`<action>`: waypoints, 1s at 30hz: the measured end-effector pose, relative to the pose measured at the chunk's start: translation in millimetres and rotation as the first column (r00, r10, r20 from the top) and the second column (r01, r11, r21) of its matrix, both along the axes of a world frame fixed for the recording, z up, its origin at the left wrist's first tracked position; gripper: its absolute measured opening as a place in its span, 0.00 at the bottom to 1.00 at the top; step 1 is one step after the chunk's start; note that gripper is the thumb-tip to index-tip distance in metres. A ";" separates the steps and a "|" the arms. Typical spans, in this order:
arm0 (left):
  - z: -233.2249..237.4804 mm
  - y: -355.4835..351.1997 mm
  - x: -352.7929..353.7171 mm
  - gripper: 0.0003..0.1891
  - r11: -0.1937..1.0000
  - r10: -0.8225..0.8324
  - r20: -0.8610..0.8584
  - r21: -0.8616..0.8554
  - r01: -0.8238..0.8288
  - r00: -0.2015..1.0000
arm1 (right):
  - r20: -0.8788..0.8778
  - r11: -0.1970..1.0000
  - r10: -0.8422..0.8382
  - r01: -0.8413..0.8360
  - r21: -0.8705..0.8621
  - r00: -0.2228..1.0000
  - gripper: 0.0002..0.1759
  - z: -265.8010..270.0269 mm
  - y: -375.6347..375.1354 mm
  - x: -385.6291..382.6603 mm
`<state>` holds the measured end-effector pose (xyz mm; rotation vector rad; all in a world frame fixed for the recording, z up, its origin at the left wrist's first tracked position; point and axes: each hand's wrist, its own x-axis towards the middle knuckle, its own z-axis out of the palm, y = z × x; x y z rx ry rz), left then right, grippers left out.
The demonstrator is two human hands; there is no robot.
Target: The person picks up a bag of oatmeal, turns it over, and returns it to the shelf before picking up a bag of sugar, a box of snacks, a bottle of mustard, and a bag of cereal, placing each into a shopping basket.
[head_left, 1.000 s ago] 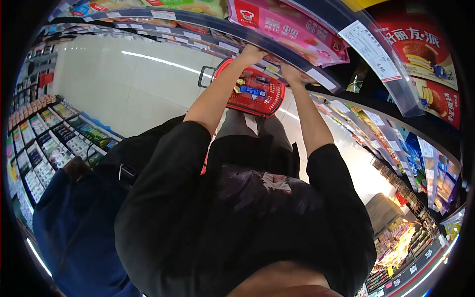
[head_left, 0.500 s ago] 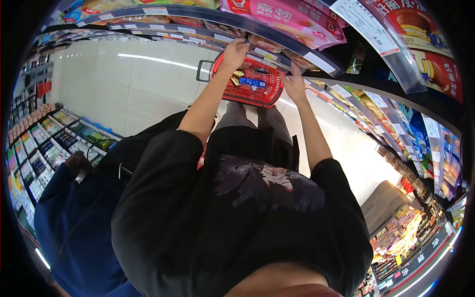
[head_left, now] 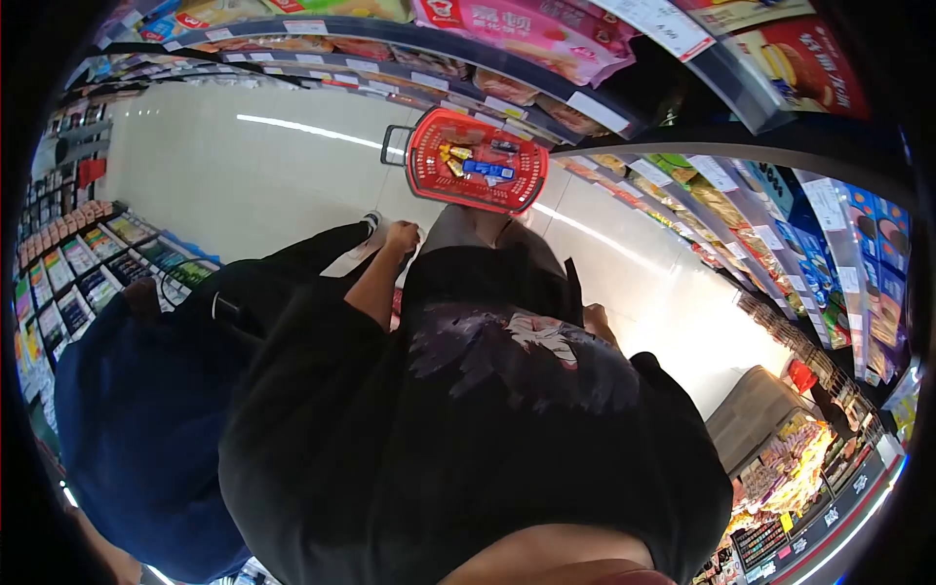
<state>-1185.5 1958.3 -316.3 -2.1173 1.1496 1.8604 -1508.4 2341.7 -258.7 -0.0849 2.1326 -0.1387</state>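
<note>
A red shopping basket [head_left: 421,175] with a black handle sits in front of my feet. Inside it lie a blue packet [head_left: 487,171], some yellow packets [head_left: 458,154] and a dark item [head_left: 504,146]. My left hand [head_left: 402,236] hangs beside my left hip, away from the basket, its fingers curled in with no item showing in them. At my right side, my right hand [head_left: 595,317] is partly covered by my black shirt; its fingers cannot be made out. Neither hand touches the basket or the shelves.
Snack shelves with price tags [head_left: 597,109] curve across the front and right, holding a pink wafer bag [head_left: 531,34]. A person in a navy top [head_left: 146,419] stands close on my left. Beyond are display racks [head_left: 88,292]. A lit snack stand [head_left: 790,468] is at the right.
Both hands have left the area beside the basket and dropped back to my sides. The basket stays in front of my feet; the view has shifted slightly.
</note>
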 end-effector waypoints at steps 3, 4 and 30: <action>11.4 8.3 -21.6 0.13 0.949 -0.285 -0.011 -0.142 0.281 0.958 | -0.007 0.997 -0.008 0.007 -0.073 1.000 0.16 -26.4 -15.4 -24.4; 11.5 11.3 -24.6 0.13 0.945 -0.301 -0.010 -0.138 0.297 0.954 | -0.090 0.944 0.245 -0.259 -0.205 0.965 0.15 -89.6 -0.7 -41.2; 15.7 -69.5 -8.0 0.13 0.996 -0.032 -0.055 0.086 0.037 0.998 | 0.001 0.953 0.030 -0.028 -0.301 1.000 0.17 -9.1 -160.8 -21.2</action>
